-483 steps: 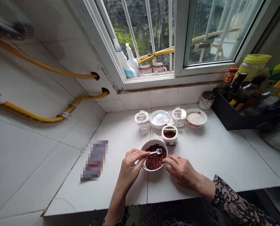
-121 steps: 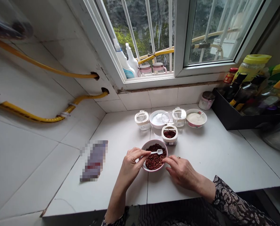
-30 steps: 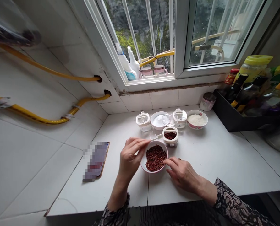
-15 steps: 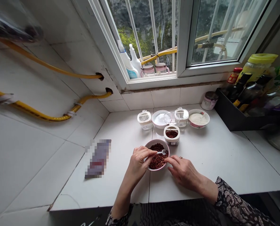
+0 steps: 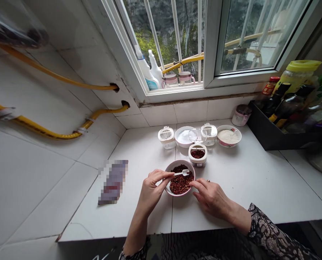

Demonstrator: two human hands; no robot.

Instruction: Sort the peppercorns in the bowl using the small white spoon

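Note:
A small white plastic spoon is pinched by its handle in my left hand, its scoop held over a round bowl. Dark red dried peppercorns lie in that bowl. On the bowl's right side, my right hand has its fingertips against the rim, fingers curled and the thumb partly hidden below. Just behind the bowl stands a clear jar with a white rim and its lid up, holding similar red peppercorns.
Behind the open jar are a lidded clear jar, a bowl of white grains, another clear jar and a bowl of pale powder. A black box of bottles stands right; a blurred packet lies left.
My left hand has drawn back to the left with the spoon, so more of the handle and the peppercorns shows. My right hand stays at the bowl's rim.

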